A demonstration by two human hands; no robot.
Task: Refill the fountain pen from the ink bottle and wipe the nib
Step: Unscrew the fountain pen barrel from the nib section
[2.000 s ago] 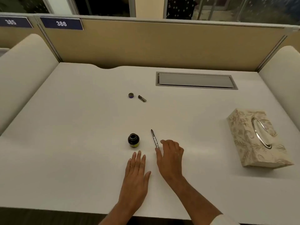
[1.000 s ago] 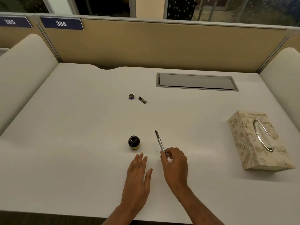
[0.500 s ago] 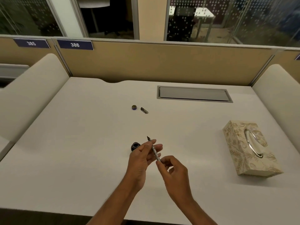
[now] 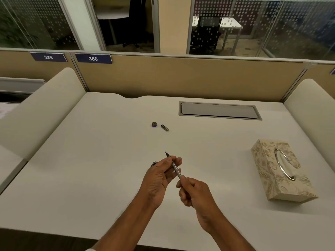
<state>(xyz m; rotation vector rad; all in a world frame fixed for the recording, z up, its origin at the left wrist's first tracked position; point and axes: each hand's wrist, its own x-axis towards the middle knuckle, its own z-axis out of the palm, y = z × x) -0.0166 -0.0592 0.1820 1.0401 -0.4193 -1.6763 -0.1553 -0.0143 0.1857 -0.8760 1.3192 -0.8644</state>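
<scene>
My left hand (image 4: pixel 157 178) and right hand (image 4: pixel 194 192) both pinched the fountain pen (image 4: pixel 175 166), nib up, above the table (image 4: pixel 90 160); the ink bottle (image 4: pixel 154 163) peeked out just behind my left hand.

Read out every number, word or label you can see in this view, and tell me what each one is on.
"385": white digits on a dark blue plate atop the left partition.
"386": white digits on the next blue plate, above this desk's partition.
A third blue plate at the right edge is cut off, unreadable.
The tissue box shows only a leaf pattern; the fountain pen shows no readable marking.
</scene>
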